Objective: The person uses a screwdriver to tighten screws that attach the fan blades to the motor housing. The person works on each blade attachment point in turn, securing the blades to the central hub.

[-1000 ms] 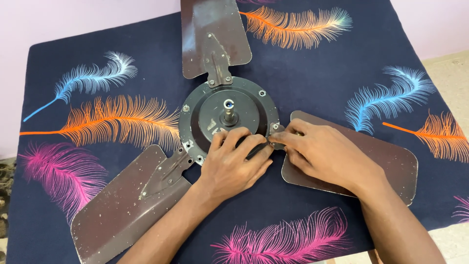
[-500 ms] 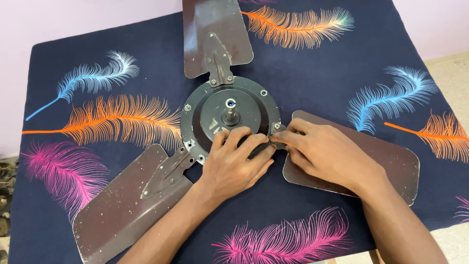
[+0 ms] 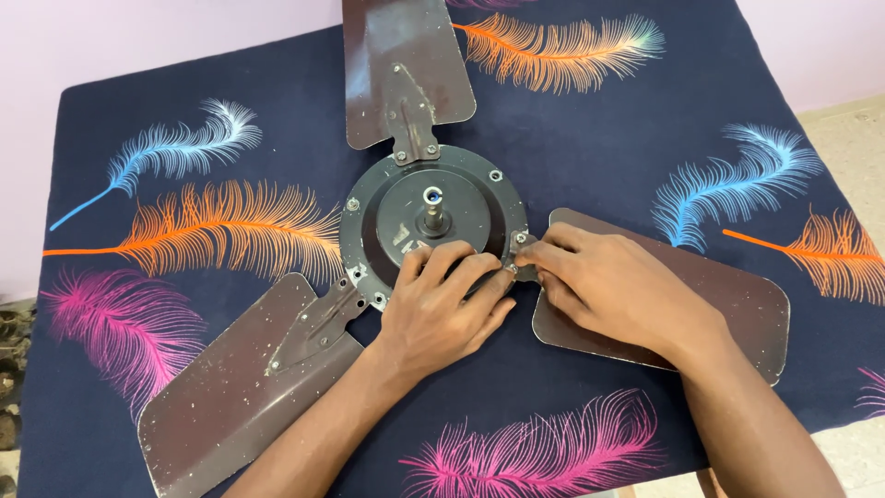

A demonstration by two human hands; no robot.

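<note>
Our fingertips (image 3: 509, 267) met at one spot on the right edge of the motor hub (image 3: 433, 221), pinched together over the bracket (image 3: 522, 249) of the right-hand blade (image 3: 728, 304). Our left hand (image 3: 438, 309) was curled shut around a dark tool handle (image 3: 479, 281), only a sliver of it showing between the fingers, and it lay over the near rim of the hub. Our right hand (image 3: 618, 295) rested on the blade just right of the hub, its fingers closed on the bracket end; what they pinched we could not tell. The hub sat mid-table with its short shaft (image 3: 431, 207) pointing up. A second blade (image 3: 401, 69) ran away from the hub, a third (image 3: 235, 387) stretched toward us and to the left. All of it lay on the dark cloth (image 3: 590, 148) printed with orange, blue and pink feathers.
</note>
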